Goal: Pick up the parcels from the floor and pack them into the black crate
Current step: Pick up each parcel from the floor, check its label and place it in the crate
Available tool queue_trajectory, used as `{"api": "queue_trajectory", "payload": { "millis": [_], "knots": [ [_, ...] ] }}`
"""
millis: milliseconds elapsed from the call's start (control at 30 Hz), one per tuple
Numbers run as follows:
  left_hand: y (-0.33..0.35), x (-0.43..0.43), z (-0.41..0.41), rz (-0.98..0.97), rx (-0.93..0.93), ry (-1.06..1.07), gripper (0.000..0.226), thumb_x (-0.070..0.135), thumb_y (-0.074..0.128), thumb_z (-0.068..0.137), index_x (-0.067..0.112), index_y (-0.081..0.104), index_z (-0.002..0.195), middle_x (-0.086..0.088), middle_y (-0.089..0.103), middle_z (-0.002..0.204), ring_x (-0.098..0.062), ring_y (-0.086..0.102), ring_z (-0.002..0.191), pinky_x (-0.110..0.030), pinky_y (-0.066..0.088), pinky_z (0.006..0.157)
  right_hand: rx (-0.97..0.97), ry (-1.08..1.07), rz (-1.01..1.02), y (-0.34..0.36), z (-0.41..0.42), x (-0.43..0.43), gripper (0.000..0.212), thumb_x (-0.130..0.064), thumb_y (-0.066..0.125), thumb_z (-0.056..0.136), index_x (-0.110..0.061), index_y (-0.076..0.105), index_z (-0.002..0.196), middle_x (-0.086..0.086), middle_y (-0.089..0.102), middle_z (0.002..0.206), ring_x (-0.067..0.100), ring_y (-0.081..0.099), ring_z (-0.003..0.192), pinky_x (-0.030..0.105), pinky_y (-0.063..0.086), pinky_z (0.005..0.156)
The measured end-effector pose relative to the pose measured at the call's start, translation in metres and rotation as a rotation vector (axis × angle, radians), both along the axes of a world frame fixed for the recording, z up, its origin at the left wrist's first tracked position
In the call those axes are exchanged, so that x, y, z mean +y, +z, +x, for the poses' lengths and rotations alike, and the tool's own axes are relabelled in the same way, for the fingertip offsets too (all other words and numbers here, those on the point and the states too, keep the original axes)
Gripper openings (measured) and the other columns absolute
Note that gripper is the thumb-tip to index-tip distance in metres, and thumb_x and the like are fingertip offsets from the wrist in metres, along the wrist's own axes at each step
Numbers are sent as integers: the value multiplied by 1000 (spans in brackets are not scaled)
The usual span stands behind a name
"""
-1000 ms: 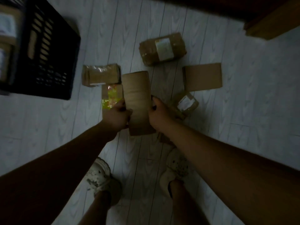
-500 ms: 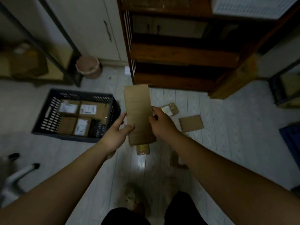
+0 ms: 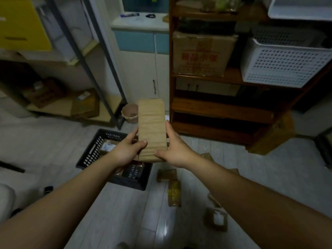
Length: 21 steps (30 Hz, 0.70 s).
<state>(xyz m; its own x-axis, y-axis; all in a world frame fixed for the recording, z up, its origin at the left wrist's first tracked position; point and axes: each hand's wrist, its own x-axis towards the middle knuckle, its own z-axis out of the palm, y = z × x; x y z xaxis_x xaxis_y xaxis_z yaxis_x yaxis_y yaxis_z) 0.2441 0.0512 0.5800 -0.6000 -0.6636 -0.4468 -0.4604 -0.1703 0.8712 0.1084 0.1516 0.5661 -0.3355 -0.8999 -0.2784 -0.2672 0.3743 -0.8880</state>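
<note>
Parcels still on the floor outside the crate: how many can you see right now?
4, possibly more behind the arm. One brown parcel beside the black crate; a yellow-taped parcel just nearer; a labelled parcel lower right; one edge showing by the right forearm.

dim indoor light, soft glare streak on the floor (image 3: 162,229), blurred corners, wide-angle bending at edges

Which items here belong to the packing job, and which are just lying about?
Job:
long brown parcel, held by left hand and right hand
black crate
floor parcels

Bystanders:
white basket
cardboard box on shelf
small bin
</note>
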Motion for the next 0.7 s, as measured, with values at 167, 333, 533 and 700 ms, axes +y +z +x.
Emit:
{"api": "queue_trajectory", "payload": {
  "millis": [167,333,533,700],
  "knots": [
    [21,-54,47,-101,-53,-55,65,24,55,93,40,19,146,3,63,101,-20,64,97,-48,51,92,72,70,13,13,48,-46,123,-27,81,71,-48,-15,146,-4,23,149,21,35,134,40,38,109],
    [21,-119,105,-144,-100,-127,60,24,48,97,33,18,148,10,58,90,-10,61,83,-36,54,79,152,128,94,7,114,-105,115,-33,76,78,-35,-14,150,-3,17,151,19,28,136,22,26,102],
    [18,-180,141,-100,-161,-217,48,27,42,99,29,27,145,1,55,103,-15,58,86,-29,51,72,136,97,171,-3,161,-157,114,-35,75,78,-33,-12,151,-1,18,151,20,30,134,28,30,106],
    [-8,-226,125,-57,-231,-257,53,34,46,97,31,26,146,5,54,109,-5,54,82,-23,48,58,129,67,203,-20,149,-194,106,-35,72,82,-30,-8,152,2,25,150,19,36,130,23,34,97]
  ]
}}
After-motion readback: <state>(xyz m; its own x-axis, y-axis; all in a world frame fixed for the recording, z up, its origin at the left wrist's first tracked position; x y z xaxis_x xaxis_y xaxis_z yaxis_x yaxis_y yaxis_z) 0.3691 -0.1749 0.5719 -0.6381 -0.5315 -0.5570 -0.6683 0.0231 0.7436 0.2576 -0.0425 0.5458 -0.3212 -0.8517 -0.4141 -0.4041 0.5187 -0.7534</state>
